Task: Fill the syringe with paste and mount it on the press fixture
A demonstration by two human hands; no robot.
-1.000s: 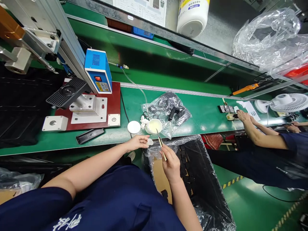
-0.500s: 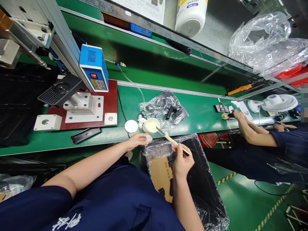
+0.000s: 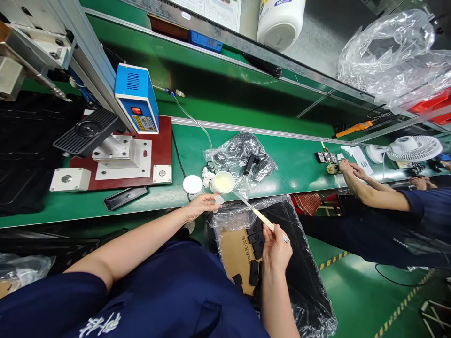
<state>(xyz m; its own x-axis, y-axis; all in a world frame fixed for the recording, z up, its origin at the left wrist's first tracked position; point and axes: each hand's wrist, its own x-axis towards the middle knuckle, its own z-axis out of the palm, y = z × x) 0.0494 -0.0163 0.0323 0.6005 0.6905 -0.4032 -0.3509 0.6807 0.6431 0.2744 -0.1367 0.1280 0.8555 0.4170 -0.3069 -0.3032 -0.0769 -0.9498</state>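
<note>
White lid (image 3: pixel 192 184) near tub (image 3: pixel 212 186); plastic bag (image 3: pixel 265 165) behind.

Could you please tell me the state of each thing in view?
Left hand: pinching the translucent piece
Right hand: gripping the pale-handled tool
White tub: open, pale yellow inside
White lid: off, flat on the bench
Plastic-lined box: open, black parts inside
Red switch: seemingly lit
Fan: running or not, cannot tell

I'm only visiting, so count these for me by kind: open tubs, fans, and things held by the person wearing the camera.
Open tub: 1
Fan: 1
Held things: 2 (clear piece in the left hand, pale-handled tool in the right hand)
Total: 4
</note>
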